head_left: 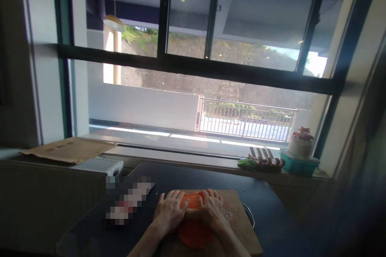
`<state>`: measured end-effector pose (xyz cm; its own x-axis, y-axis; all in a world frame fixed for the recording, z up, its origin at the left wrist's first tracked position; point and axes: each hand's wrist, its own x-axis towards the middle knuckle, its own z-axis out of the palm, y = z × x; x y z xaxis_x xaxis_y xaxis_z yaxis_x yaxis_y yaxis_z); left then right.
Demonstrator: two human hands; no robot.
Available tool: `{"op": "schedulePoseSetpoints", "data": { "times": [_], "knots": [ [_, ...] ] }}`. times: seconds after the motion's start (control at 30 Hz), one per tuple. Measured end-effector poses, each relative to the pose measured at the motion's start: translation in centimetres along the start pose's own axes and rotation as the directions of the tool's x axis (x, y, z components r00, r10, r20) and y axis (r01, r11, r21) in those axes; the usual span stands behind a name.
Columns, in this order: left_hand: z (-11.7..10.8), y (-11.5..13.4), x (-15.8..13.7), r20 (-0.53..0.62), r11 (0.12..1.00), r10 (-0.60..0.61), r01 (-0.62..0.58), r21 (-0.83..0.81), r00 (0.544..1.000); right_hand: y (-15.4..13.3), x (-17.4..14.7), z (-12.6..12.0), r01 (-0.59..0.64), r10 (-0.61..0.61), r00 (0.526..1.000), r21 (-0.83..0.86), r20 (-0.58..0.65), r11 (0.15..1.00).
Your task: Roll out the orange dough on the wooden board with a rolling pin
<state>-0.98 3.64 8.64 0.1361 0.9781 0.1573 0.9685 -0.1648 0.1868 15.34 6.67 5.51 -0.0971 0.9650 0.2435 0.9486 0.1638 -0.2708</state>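
Note:
A flat sheet of orange dough (196, 235) lies on a wooden board (232, 196). Across it runs a pale wooden rolling pin (193, 211), of which only a short middle stretch shows between my hands. My left hand (171, 209) rests on the pin's left part, fingers stretched forward and slightly spread. On the right part lies my right hand (212, 207), flat, with its fingers pointing away from me. The palms hide both ends of the pin. Dough shows on the far and near sides of it.
White flour (230, 213) dusts the board's right side. The dark table (265, 204) carries a blurred-out item at left. A metal ring-like rim (249, 215) shows beside the board. On the sill stand a teal box (298, 163) and a rack-like object (265, 160); a brown envelope (70, 148) lies far left.

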Motion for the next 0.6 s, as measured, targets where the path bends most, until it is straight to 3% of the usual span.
{"op": "schedulePoseSetpoints", "data": {
  "times": [0.13,0.23,0.33,0.5,0.6],
  "knots": [
    [1.2,-0.7,-2.2,-0.010,1.000,-0.004,0.004,0.001,1.000,1.0,-2.0,2.1,0.057,-0.058,0.996,-0.019,-0.071,0.998],
    [2.4,-1.8,-3.1,0.007,0.997,0.076,-0.076,0.010,0.997,1.6,-2.5,3.4,0.121,-0.120,0.976,-0.006,-0.182,0.993],
    [2.5,-2.4,-1.4,-0.030,0.997,0.066,-0.065,0.035,0.997,1.5,-0.7,3.4,0.125,-0.120,0.972,0.014,-0.201,0.992],
    [1.5,-2.1,3.9,-0.077,0.999,-0.020,0.024,0.045,0.997,0.3,4.4,1.1,0.075,-0.069,0.993,0.056,-0.100,0.996],
    [1.8,-2.2,4.4,-0.065,0.999,-0.029,0.031,0.034,0.997,0.2,5.0,0.6,0.071,-0.066,0.996,0.075,-0.060,0.995]
  ]
}}
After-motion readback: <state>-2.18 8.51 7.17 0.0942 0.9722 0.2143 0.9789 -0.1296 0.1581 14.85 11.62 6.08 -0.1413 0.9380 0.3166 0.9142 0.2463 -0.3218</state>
